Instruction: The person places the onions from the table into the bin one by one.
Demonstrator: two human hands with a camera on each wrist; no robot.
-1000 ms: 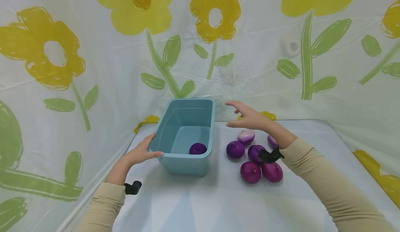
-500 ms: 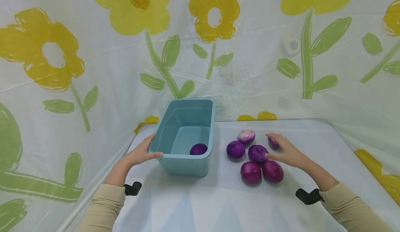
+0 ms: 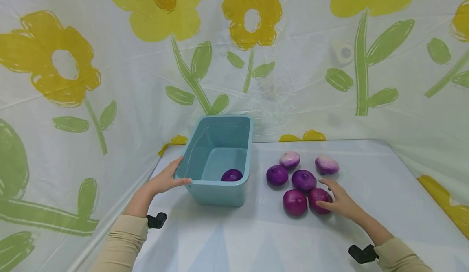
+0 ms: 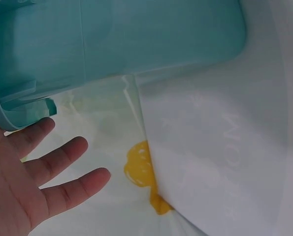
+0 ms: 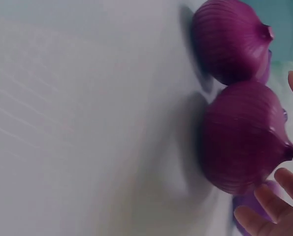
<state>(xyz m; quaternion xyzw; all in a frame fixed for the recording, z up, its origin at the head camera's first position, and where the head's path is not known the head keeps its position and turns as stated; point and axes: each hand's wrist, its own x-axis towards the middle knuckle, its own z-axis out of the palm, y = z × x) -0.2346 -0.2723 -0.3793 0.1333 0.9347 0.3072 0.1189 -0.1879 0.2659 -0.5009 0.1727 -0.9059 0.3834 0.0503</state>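
Observation:
In the head view my left hand (image 3: 164, 181) rests at the near left corner of the blue plastic bin (image 3: 216, 194). Its thumb lies along the near rim; the left wrist view shows the other fingers (image 4: 67, 196) spread and fairly straight outside the wall. One purple onion (image 3: 231, 175) lies inside the bin. My right hand (image 3: 340, 199) hovers at a dark red onion (image 3: 317, 198), thumb and fingers parted around its right side. In the right wrist view the fingertips are close to that onion (image 5: 242, 137), not wrapped round it.
Another dark red onion (image 3: 294, 202) lies beside it. Behind are two purple onions, one left (image 3: 277, 175) and one in the middle (image 3: 304, 180), and two pale-topped onions, left (image 3: 290, 160) and right (image 3: 327, 165). A flower-printed curtain (image 3: 296, 80) hangs behind the table (image 3: 256, 239).
My right hand has come from beside the bin's right rim, passing the pale onion at right, toward me to the near dark red onion. The left hand stays at the bin.

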